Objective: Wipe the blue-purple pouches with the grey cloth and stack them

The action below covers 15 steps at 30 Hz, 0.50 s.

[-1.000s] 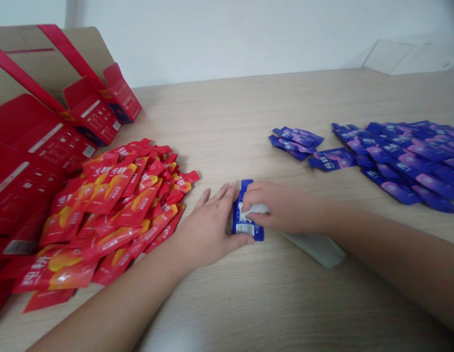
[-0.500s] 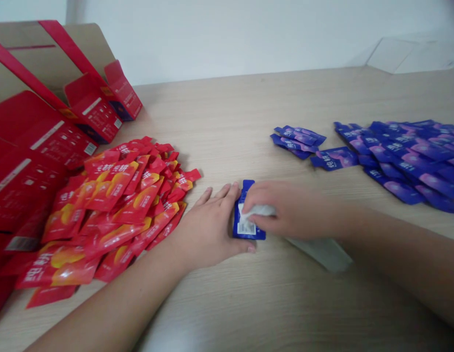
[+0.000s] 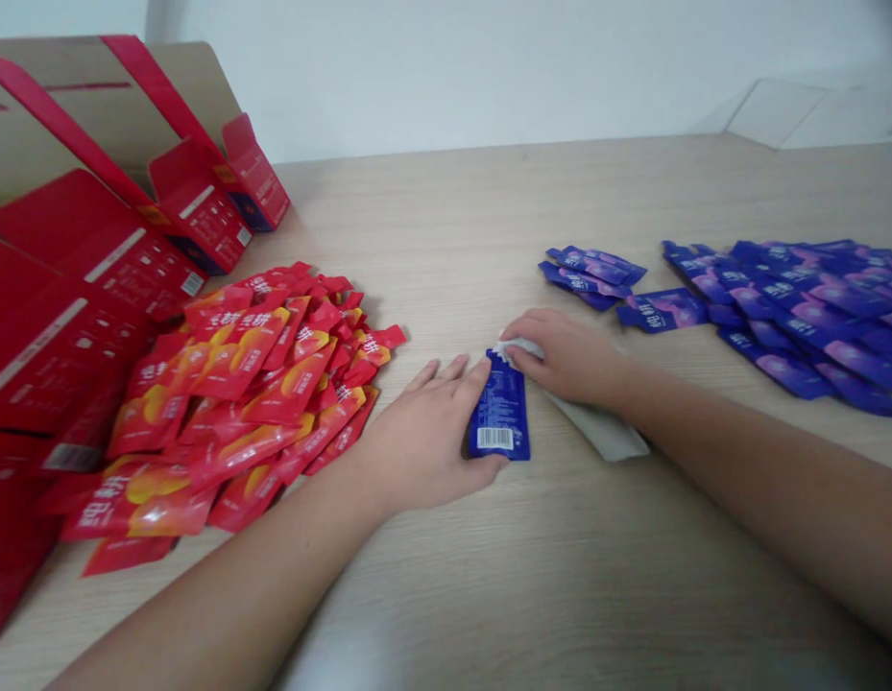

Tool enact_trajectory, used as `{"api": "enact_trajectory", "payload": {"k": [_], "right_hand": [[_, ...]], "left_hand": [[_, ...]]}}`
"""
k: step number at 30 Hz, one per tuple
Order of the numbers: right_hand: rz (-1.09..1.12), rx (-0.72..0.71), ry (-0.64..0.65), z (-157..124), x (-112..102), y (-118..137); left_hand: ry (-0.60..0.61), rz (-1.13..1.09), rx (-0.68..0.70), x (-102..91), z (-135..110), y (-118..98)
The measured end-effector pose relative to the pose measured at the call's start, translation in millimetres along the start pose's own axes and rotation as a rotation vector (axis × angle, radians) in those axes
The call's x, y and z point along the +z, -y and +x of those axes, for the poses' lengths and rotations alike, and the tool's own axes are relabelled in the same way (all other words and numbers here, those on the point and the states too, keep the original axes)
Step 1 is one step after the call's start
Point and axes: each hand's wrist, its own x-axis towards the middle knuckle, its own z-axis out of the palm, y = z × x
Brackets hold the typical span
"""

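"Across the whole view, what's the biggest thing?"

"A pale wood tabletop. On its left stand the red boxes, flaps up."

"And after those?"

"The heap of red packets, just on the near side of the boxes, then the heap of purple packets at the far right. The red ones lie loosely on one another, so a knock from the left forearm could send a few sliding; whether it touches them, I can't tell."

"The hands?"

"The left hand is flat and spread, grasping nothing, with forefinger and thumb along the left and near edges of the blue packet. The right hand is closed, pinching a bunched end of the pale cloth at the packet's far end."

"What about that cloth?"

"Its loose tail runs out under the right wrist toward the near right. If the wrist pinned it, I'd expect the bunched end to tug short."

"And the blue packet itself?"

"It's the smallest, between the hands in mid-table, flat with the barcode end near. I judge its weak spot is the right edge, where no hand braces it: a hard sideways rub could skid or twist it. The notched far end might also snag the cloth and fold over."
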Motion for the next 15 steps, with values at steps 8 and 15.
{"api": "enact_trajectory", "payload": {"k": [8,15], "right_hand": [[0.039,0.011,-0.076,-2.7,1.3,-8.2],[0.017,-0.016,-0.085,-2.8,7.2,0.4]], "left_hand": [[-0.047,0.113,-0.009,3.8,0.4,-15.5],[-0.083,0.238,-0.017,-0.3,-0.7,-23.4]]}}
